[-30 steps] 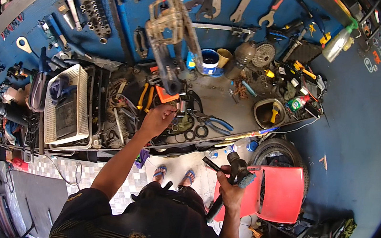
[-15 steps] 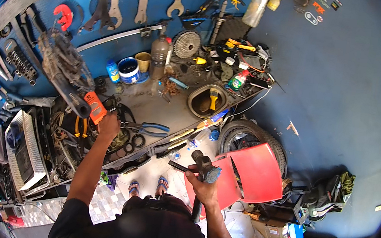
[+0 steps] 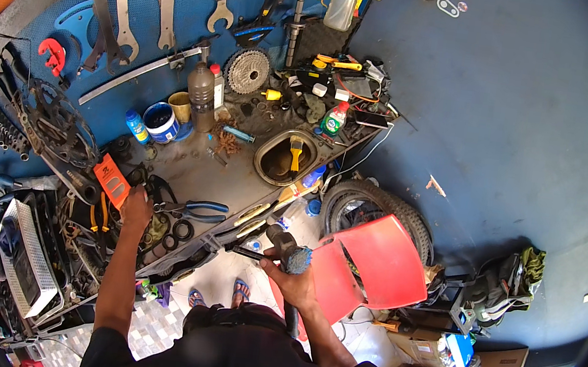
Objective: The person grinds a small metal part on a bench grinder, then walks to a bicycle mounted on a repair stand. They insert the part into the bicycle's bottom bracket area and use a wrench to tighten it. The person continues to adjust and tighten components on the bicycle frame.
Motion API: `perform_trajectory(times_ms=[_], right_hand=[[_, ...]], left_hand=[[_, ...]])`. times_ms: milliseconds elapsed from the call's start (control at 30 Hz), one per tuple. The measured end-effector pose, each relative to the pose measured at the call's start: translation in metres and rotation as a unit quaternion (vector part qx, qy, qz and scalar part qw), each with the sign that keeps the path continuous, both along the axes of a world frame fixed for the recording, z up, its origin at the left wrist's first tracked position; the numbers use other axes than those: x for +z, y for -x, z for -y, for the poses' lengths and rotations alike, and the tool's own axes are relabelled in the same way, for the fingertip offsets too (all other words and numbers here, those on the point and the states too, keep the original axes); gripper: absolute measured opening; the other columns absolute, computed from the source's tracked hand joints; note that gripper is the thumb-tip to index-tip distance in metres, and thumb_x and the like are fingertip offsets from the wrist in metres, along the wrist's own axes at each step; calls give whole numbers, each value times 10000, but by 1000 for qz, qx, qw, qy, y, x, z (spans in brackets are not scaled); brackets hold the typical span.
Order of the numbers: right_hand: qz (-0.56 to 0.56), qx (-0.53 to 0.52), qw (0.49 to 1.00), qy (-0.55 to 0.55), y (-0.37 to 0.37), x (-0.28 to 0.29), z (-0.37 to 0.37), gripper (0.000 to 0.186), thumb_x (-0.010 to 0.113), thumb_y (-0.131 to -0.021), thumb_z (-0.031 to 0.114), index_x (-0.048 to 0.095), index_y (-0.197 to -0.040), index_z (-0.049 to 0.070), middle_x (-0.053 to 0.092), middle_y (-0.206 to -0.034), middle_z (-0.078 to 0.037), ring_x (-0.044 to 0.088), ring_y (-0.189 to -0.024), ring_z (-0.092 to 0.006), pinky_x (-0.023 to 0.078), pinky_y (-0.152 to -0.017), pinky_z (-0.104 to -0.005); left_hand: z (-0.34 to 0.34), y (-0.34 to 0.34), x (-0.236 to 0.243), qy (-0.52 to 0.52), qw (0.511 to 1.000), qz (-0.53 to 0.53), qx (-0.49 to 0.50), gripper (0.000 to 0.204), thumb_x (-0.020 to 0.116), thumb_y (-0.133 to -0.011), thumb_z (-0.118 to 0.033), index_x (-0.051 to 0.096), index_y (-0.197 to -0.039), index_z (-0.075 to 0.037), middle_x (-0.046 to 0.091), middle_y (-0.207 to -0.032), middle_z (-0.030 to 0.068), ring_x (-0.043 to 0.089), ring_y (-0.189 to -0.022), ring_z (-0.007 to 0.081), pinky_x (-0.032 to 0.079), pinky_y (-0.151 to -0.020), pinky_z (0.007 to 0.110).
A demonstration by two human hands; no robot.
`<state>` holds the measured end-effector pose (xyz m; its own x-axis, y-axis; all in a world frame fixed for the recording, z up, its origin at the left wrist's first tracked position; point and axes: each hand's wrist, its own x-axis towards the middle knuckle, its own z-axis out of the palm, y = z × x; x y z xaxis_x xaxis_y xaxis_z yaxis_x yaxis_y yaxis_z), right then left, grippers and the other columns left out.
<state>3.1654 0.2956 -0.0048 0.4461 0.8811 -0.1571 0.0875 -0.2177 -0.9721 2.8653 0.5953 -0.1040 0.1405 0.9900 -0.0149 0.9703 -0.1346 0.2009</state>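
Now the right grip (image 3: 291,283) clamps a dark mallet (image 3: 282,240); left grip (image 3: 136,209) beside a flat orange piece (image 3: 110,178). Whether left's closed, can't tell.

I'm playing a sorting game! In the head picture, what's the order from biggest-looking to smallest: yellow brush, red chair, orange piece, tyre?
1. Red chair
2. Tyre, partly hidden by the chair
3. Orange piece, partly covered by the hand
4. Yellow brush

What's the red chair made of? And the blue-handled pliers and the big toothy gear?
Red chair: probably plastic; smooth, with a soft sheen. Blue-handled pliers: likely dark metal, with plastic or rubbery grips, since the colour changes. Toothy gear: seems metal; greyish, dull shine.
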Motion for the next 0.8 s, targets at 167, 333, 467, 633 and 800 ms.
perform_trajectory(times_ms=[167,333,467,633,800], right_hand=[[24,-3,1000,-3,-8,5,-5,319,830,-922,204,725,-1168,32,767,-1056,-58,697,-962,-143,558,-884,-318],[12,-2,1000,-4,-8,3,-10,312,832,-920,201,726,-1162,35,769,-1047,-60,702,-968,-146,560,-885,-321],[-8,4,1000,-22,-3,-1,-12,307,830,-922,191,727,-1163,30,769,-1047,-59,703,-969,-143,562,-879,-318],[-37,14,999,-8,-1,-2,-12,310,831,-920,174,729,-1173,26,769,-1058,-53,701,-964,-136,564,-875,-315],[-16,20,1000,-1,-1,5,-15,337,843,-908,165,725,-1191,26,766,-1080,-56,693,-992,-134,558,-885,-312]], left_hand=[[8,2,2,-33,999,30,-4,282,800,-904,-178,609,-1068,-53,658,-1071,180,700,-1009,404,589,-832,521],[22,6,-2,-51,995,83,-11,289,806,-887,-159,596,-1069,-81,659,-1024,186,692,-994,417,572,-823,539],[29,9,-4,-38,991,128,1,336,794,-884,-106,567,-1131,-89,647,-998,175,678,-955,430,561,-804,534],[34,8,-3,-90,981,175,-3,462,781,-890,-65,534,-1280,-88,638,-990,159,679,-928,400,562,-788,513],[49,-9,23,-57,874,482,-4,431,717,-966,-63,545,-1362,-64,692,-1077,121,705,-1012,300,597,-823,437]])
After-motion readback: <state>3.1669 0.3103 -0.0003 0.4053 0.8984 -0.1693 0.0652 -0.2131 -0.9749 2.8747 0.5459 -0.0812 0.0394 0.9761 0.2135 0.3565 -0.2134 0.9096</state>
